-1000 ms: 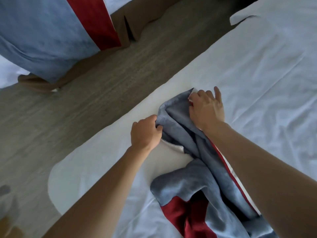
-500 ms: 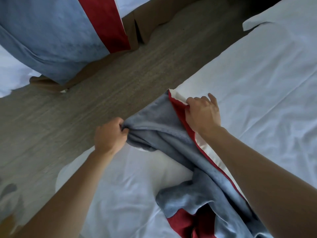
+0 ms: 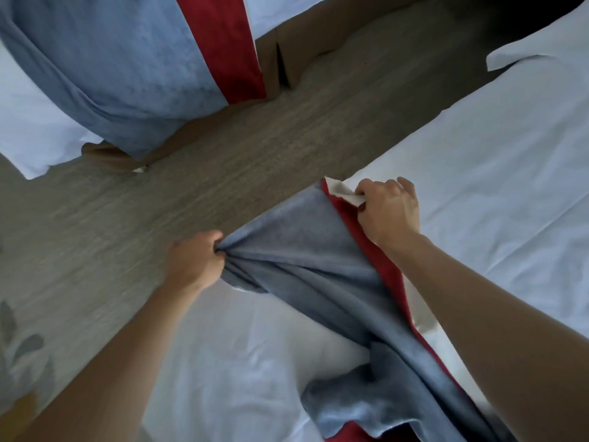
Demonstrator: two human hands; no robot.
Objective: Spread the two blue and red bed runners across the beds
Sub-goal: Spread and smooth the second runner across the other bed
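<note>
A blue and red bed runner (image 3: 306, 256) lies crumpled on the near bed's white sheet (image 3: 478, 173), its end stretched over the bed's edge. My left hand (image 3: 196, 261) grips the blue corner out past the edge, above the floor. My right hand (image 3: 387, 212) pinches the other corner, where the red stripe and the white lining show. The rest of the runner trails bunched toward the bottom right. A second blue and red runner (image 3: 127, 65) lies spread over the other bed at the top left and hangs down its side.
A strip of grey wood-look floor (image 3: 223, 161) runs between the two beds. The other bed has a brown base (image 3: 296, 43) and white sheet (image 3: 35, 135). A white pillow (image 3: 541, 49) lies at the top right. A leaf-patterned rug (image 3: 22, 352) lies at the bottom left.
My left hand has pulled the blue corner leftward, away from my right hand, past the bed's edge. The runner's end has opened from a bunch into a stretched span, baring the red stripe.
</note>
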